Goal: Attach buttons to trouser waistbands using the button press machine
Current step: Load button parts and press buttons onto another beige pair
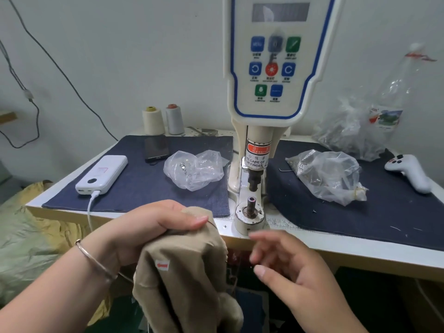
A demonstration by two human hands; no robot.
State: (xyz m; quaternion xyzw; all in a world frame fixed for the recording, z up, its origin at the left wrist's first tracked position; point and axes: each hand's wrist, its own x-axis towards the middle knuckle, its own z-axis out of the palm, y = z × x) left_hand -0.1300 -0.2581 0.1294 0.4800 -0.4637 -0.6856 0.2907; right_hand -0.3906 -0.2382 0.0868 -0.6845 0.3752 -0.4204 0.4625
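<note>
My left hand [153, 227] grips a bunch of tan trousers [187, 280] just below the table's front edge; a small white tag with red print shows on the cloth. To the right of the cloth my right hand [286, 263] hovers with fingers apart and nothing in it. The button press machine [276, 68] stands at the table's middle, with its lower die post [251, 207] bare just beyond my hands and the upper punch [254, 179] raised above it. A clear bag of silver buttons [192, 169] lies left of the machine.
On the dark blue mat [144, 183] lie a white power bank [102, 175] with its cable and a dark phone [156, 147]. Two thread cones [163, 120] stand at the back. Right of the machine are another clear bag [329, 174], a white handheld device [408, 171] and a plastic bottle [389, 104].
</note>
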